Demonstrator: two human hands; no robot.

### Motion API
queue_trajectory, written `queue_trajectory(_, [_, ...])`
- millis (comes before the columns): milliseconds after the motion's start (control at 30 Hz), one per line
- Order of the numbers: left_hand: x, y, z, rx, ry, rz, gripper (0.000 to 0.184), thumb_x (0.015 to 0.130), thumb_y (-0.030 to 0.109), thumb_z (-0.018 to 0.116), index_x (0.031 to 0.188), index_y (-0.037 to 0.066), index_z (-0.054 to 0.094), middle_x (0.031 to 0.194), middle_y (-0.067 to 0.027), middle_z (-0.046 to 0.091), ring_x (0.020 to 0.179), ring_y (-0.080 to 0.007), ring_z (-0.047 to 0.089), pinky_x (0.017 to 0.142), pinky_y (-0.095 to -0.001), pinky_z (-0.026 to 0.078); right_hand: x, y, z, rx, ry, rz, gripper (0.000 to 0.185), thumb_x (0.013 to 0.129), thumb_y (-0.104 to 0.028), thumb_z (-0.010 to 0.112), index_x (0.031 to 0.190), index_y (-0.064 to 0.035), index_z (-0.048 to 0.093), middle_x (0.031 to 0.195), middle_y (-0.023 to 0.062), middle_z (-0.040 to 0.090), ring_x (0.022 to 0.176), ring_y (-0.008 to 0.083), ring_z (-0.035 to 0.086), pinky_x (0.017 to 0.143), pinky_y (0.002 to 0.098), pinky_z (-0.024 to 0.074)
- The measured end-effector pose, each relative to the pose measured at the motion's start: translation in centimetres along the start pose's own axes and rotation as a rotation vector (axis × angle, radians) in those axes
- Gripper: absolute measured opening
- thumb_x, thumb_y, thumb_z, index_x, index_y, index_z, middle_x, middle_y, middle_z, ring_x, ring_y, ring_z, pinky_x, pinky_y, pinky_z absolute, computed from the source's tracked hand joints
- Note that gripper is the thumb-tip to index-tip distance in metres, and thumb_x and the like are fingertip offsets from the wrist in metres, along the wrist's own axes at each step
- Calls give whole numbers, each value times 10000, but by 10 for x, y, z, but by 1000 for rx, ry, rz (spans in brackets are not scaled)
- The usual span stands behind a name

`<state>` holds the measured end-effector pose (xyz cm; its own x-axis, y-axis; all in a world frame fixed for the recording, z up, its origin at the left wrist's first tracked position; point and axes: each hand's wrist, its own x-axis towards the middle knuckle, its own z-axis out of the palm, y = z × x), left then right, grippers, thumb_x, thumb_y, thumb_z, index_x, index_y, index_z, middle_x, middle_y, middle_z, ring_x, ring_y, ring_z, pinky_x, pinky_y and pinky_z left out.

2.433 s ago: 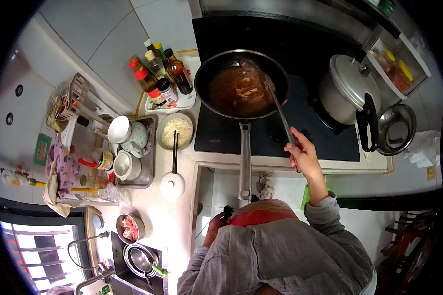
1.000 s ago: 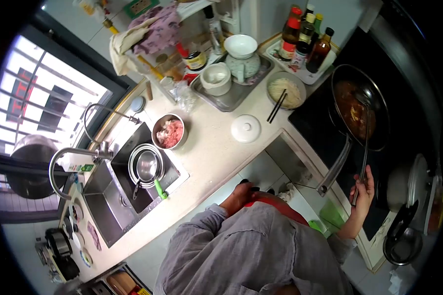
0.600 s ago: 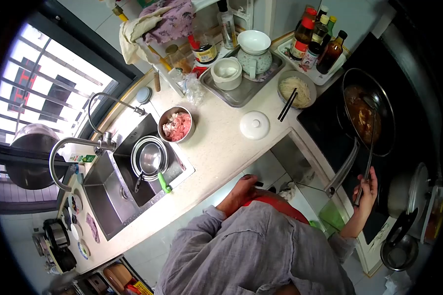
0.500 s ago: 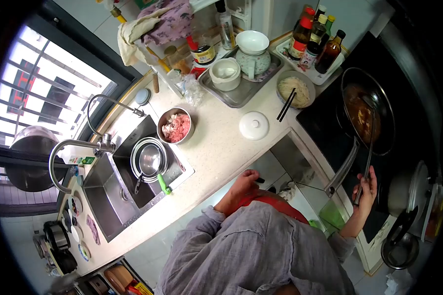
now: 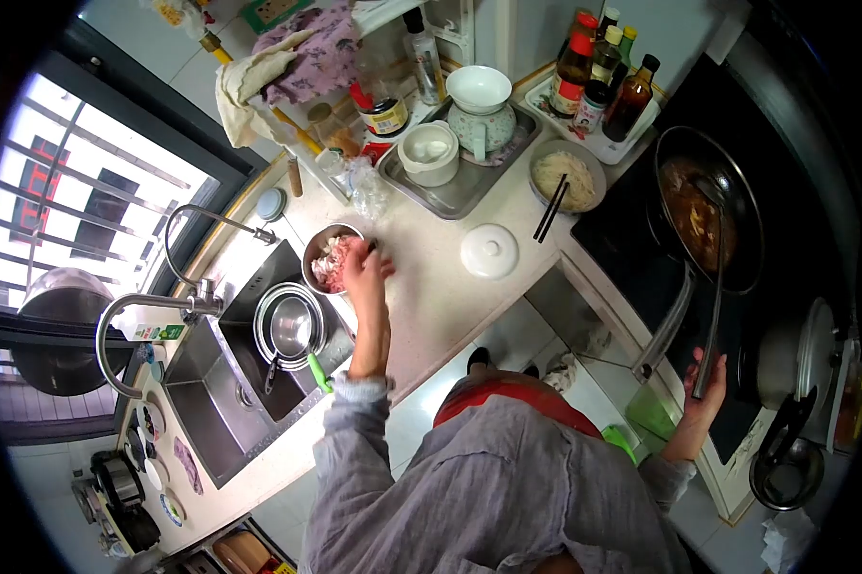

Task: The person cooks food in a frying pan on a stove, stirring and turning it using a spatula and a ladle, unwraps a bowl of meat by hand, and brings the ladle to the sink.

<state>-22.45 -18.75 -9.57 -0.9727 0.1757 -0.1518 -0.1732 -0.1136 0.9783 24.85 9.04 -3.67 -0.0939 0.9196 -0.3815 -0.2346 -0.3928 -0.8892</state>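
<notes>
My left hand [image 5: 365, 270] is over the right rim of a metal bowl [image 5: 308, 275] on the counter. Its fingers look spread but are smeared by motion; contact with the rim cannot be made out. Pink and white raw meat [image 5: 330, 261] fills the bowl. On the right, my right hand [image 5: 704, 390] is wrapped round the handle end of a long metal ladle [image 5: 717, 287]. The ladle's head rests in brown sauce [image 5: 691, 212] inside a dark wok [image 5: 745, 225]. The wok stands on the black stove, its handle [image 5: 666, 323] pointing toward me.
A sink [image 5: 201, 421] with nested metal bowls and a green-handled tool lies left. A white lid [image 5: 489, 252] and a bowl of noodles [image 5: 563, 180] with black chopsticks [image 5: 551, 209] sit mid-counter. Behind are a metal tray [image 5: 455, 203] and sauce bottles [image 5: 632, 98]. A pot [image 5: 785, 364] stands far right.
My left hand has moved from in front of my body, left and up to the meat bowl. My right hand keeps the ladle, its fingers slightly looser; the view has shifted a little.
</notes>
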Motion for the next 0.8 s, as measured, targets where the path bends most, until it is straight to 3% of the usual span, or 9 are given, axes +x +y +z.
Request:
queue_trajectory(67, [35, -7, 22, 12, 24, 32, 442, 800, 26, 502, 1215, -51, 373, 1134, -156, 466, 677, -239, 604, 584, -305, 527, 3, 21, -13, 35, -30, 39, 412, 874, -374, 456, 1174, -93, 476, 907, 80, 613, 553, 122, 549, 386, 235, 411])
queue_trajectory(133, [70, -12, 41, -10, 102, -37, 488, 795, 29, 501, 1234, -64, 307, 1013, -190, 504, 591, -217, 587, 493, -303, 511, 4, 42, -23, 30, -109, 44, 387, 859, -344, 482, 1150, -87, 486, 879, 77, 614, 553, 128, 553, 386, 240, 419])
queue_trajectory(200, [105, -20, 55, 23, 237, 38, 494, 775, 38, 540, 1202, -69, 316, 950, -196, 523, 535, -214, 573, 452, -308, 501, -18, 57, 3, -266, -4, 61, 313, 826, -295, 547, 1073, -104, 525, 795, 20, 572, 533, 114, 541, 373, 236, 396])
queue_trajectory(333, [147, -27, 61, 191, 322, -43, 483, 726, 47, 626, 1122, -69, 374, 909, -156, 535, 508, -223, 556, 381, -282, 473, -57, 77, 41, -473, -168, 328, 301, 836, -221, 530, 1094, -66, 512, 812, 64, 572, 548, 141, 546, 395, 226, 401])
queue_trajectory(367, [149, -30, 59, 185, 333, -39, 347, 716, 86, 652, 988, -30, 472, 729, -104, 546, 431, -184, 506, 338, -258, 415, -64, 83, 53, -546, -205, 319, 290, 836, -197, 521, 1088, -52, 513, 816, 72, 574, 541, 141, 543, 394, 225, 400])
queue_trajectory(467, [142, -17, 55, -10, 173, -205, 202, 740, 107, 642, 832, 15, 488, 593, -75, 534, 386, -144, 482, 316, -233, 325, -74, 98, 85, -741, -427, 337, 309, 824, -181, 538, 1097, -36, 520, 826, 64, 589, 571, 126, 552, 432, 239, 413])
queue_trajectory(600, [67, 26, 41, -178, -152, -341, 167, 773, 186, 639, 783, 87, 505, 543, -23, 508, 365, -120, 482, 313, -208, 314, -73, 117, 142, -782, -756, 200, 280, 849, -159, 512, 1099, -33, 528, 870, 46, 593, 618, 82, 533, 478, 219, 421])
queue_trajectory(667, [30, 34, 32, -168, -228, -365, 165, 782, 198, 635, 786, 98, 504, 541, -14, 509, 379, -117, 494, 313, -203, 318, -81, 115, 190, -783, -807, 131, 289, 845, -172, 532, 1097, -31, 530, 885, 21, 585, 682, 65, 541, 474, 189, 424])
queue_trajectory(800, [-37, 47, 16, -250, -359, -461, 131, 806, 194, 611, 798, 116, 507, 536, 3, 504, 408, -112, 513, 322, -193, 323, -89, 139, 263, -585, -945, -369, 334, 837, -187, 557, 1120, -16, 514, 929, 6, 565, 788, 68, 521, 667, 211, 429])
